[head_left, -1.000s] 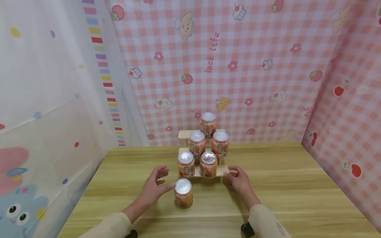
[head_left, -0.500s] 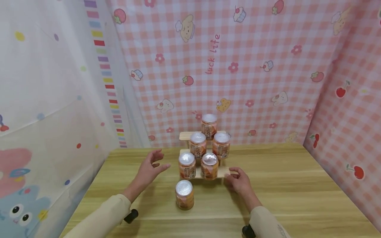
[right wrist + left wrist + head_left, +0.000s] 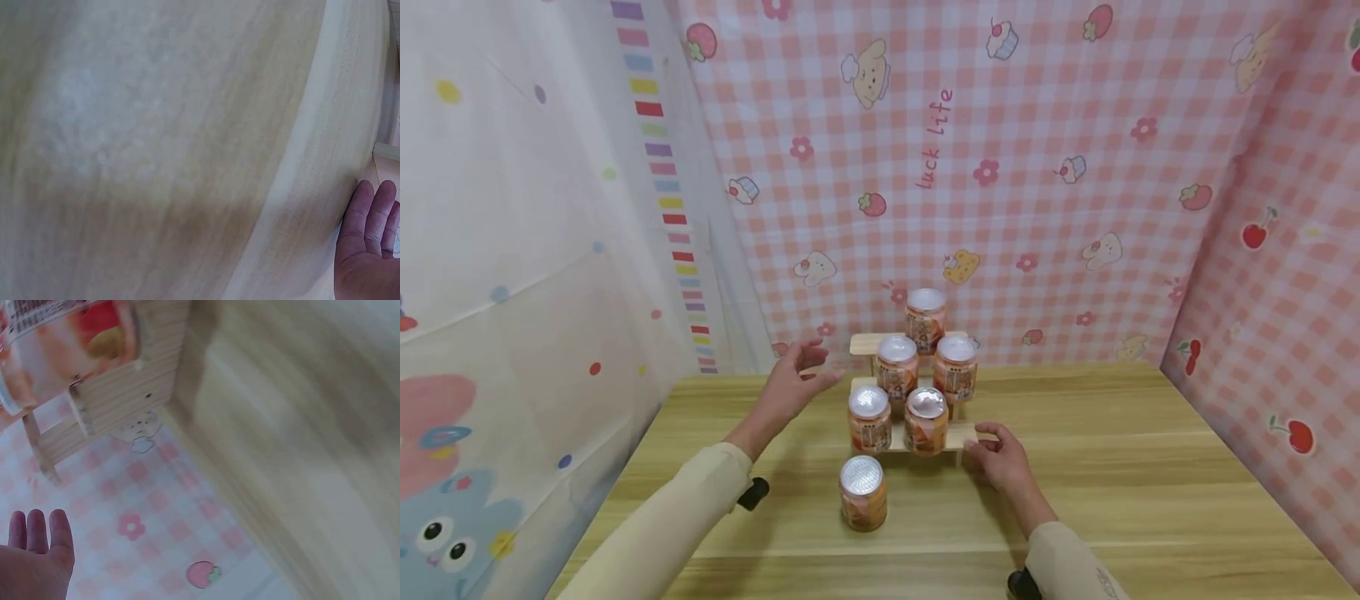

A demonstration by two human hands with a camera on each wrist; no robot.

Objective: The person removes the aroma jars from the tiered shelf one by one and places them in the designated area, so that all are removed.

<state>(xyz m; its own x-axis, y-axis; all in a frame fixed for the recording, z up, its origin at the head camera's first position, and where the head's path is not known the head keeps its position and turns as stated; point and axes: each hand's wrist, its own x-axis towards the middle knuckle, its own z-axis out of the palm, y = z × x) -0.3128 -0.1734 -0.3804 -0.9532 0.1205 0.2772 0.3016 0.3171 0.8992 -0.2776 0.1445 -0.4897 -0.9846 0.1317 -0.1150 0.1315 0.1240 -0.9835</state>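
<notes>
A stepped wooden rack (image 3: 961, 434) stands at the back of the table and carries several orange cans with silver lids. One more can (image 3: 862, 493) stands alone on the table in front of it. My left hand (image 3: 805, 375) hovers open in the air left of the rack's middle step, fingers spread and holding nothing. In the left wrist view its fingertips (image 3: 37, 526) show below a can (image 3: 62, 344) and the rack (image 3: 125, 381). My right hand (image 3: 983, 442) grips the right end of the lowest step; its fingers (image 3: 365, 219) lie by the wood.
The wooden table (image 3: 1112, 467) is walled in by pink checked cloth (image 3: 1037, 167) behind and to the right, and a pale curtain (image 3: 535, 250) on the left. Bare tabletop lies on both sides of the rack.
My left hand has let go of the lone front can and risen up and back toward the rack's left side. The right hand stays on the rack's lowest step.
</notes>
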